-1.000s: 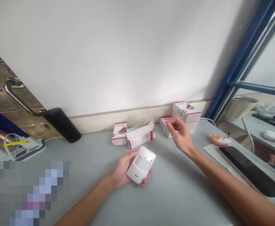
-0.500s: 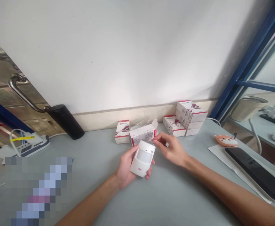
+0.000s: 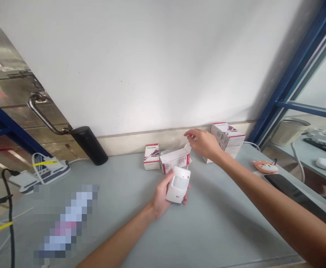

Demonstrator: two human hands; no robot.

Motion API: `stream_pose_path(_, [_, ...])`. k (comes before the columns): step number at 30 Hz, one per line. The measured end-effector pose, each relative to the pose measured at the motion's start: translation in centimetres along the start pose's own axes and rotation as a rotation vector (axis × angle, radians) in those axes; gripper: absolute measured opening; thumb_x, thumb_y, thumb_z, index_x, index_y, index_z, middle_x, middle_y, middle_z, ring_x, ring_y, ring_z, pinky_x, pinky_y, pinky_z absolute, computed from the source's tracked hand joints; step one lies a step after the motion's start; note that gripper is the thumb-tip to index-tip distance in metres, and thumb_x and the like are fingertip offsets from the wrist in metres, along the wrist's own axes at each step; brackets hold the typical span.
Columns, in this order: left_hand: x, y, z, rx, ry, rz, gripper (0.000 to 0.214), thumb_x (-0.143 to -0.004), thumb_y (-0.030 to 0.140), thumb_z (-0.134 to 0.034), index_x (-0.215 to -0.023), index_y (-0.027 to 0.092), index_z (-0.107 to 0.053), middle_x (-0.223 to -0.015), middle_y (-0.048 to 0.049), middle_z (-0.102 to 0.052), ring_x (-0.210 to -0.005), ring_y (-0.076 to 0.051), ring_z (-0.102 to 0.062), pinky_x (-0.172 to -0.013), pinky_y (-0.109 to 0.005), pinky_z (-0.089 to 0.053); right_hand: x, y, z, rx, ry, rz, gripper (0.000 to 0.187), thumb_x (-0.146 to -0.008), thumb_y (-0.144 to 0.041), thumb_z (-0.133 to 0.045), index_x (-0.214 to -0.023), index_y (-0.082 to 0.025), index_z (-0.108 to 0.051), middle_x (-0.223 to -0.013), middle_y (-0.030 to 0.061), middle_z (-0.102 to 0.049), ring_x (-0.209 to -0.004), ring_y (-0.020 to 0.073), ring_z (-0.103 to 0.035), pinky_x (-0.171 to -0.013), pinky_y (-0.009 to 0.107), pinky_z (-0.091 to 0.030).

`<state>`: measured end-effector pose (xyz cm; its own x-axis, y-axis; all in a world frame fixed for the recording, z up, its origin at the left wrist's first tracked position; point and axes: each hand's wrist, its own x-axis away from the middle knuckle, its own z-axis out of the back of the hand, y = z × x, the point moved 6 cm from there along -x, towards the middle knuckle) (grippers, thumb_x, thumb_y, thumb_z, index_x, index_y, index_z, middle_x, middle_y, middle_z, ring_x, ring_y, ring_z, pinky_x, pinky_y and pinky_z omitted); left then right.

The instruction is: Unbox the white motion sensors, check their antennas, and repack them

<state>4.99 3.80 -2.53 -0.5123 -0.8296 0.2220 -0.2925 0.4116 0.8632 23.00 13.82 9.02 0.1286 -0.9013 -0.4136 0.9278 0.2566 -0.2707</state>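
Observation:
My left hand (image 3: 163, 193) grips a white motion sensor (image 3: 178, 184) just above the grey table (image 3: 213, 223). My right hand (image 3: 204, 142) reaches toward the wall, over the raised flap of an open white-and-red box (image 3: 175, 162), with its fingers loosely curled and apart and nothing seen in them. A clear plastic bag (image 3: 174, 146) lies behind that box. A small closed box (image 3: 151, 157) stands to the left of the open one. A stack of like boxes (image 3: 227, 137) sits just right of my right hand.
A black cylinder (image 3: 90, 145) leans at the wall on the left, near a white power strip (image 3: 44, 170) and cables. On the right lie an orange fox-shaped object (image 3: 264, 166) and a dark tablet (image 3: 304, 201) on paper. A blue frame (image 3: 291, 70) rises at the right.
My right hand pushed the sensor's thin antenna in, let go, and moved up to the open box's flap. My view has shifted left.

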Motion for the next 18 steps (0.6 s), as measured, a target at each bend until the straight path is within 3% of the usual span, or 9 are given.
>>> stream_pose_path(2, [0.1,0.1,-0.1,0.002,-0.007,-0.006,0.057,-0.099,0.063,-0.049,-0.113,0.011,-0.069,-0.094,-0.0140,-0.072,-0.065,-0.022,-0.067,-0.060,-0.034,-0.054,-2.9,-1.0,-1.6,0.126,-0.203,0.057,0.040,-0.100,-0.017,-0.050,-0.134,-0.026,-0.069,-0.128,0.0084,-0.075,-0.111,0.0280,-0.070,-0.085,0.036,-0.051])
stream_pose_path(6, [0.3,0.4,-0.4,0.009,-0.023,-0.009,0.058,-0.098,0.064,-0.050,-0.114,0.011,-0.069,-0.093,-0.0144,-0.073,-0.065,-0.021,-0.066,-0.060,-0.034,-0.053,-6.2,-2.8,-4.2,0.171,-0.325,0.130,0.035,-0.084,-0.006,-0.068,-0.111,-0.024,-0.080,-0.128,0.0105,-0.076,-0.121,0.0301,-0.067,-0.097,0.037,-0.049])
stream_pose_path(9, [0.3,0.4,-0.4,0.009,-0.016,-0.010,0.062,-0.098,0.067,-0.047,-0.115,0.011,-0.068,-0.094,-0.0144,-0.073,-0.064,-0.021,-0.066,-0.060,-0.034,-0.053,-6.7,-3.3,-4.5,0.163,-0.301,0.112,0.020,-0.088,-0.009,-0.066,-0.096,-0.019,-0.081,-0.118,0.0160,-0.078,-0.118,0.0312,-0.069,-0.098,0.039,-0.048])
stream_pose_path(13, [0.3,0.5,-0.4,0.046,0.008,0.002,0.059,-0.099,0.062,-0.048,-0.113,0.010,-0.069,-0.093,-0.0142,-0.073,-0.064,-0.021,-0.067,-0.059,-0.034,-0.053,-5.2,-2.2,-1.6,0.068,-0.150,0.032,0.028,-0.103,-0.029,-0.050,-0.116,-0.022,-0.075,-0.123,0.0131,-0.077,-0.111,0.0290,-0.071,-0.091,0.038,-0.051])
stream_pose_path(15, [0.4,0.7,-0.4,0.053,0.021,-0.006,0.057,-0.100,0.060,-0.047,-0.114,0.009,-0.069,-0.093,-0.0146,-0.073,-0.064,-0.021,-0.067,-0.060,-0.034,-0.054,-3.3,-1.1,0.1,-0.050,-0.065,-0.042,0.035,-0.108,-0.033,-0.039,-0.125,-0.023,-0.067,-0.123,0.0103,-0.077,-0.100,0.0239,-0.073,-0.082,0.035,-0.053])
stream_pose_path(18, [0.3,1.4,-0.3,0.058,0.031,-0.057,0.056,-0.100,0.059,-0.047,-0.116,0.010,-0.067,-0.093,-0.0149,-0.074,-0.064,-0.022,-0.067,-0.060,-0.035,-0.054,0.5,0.4,1.0,-0.744,0.048,-0.199,0.027,-0.103,-0.043,-0.055,-0.116,-0.022,-0.065,-0.107,0.0092,-0.079,-0.085,0.0209,-0.073,-0.077,0.034,-0.055])
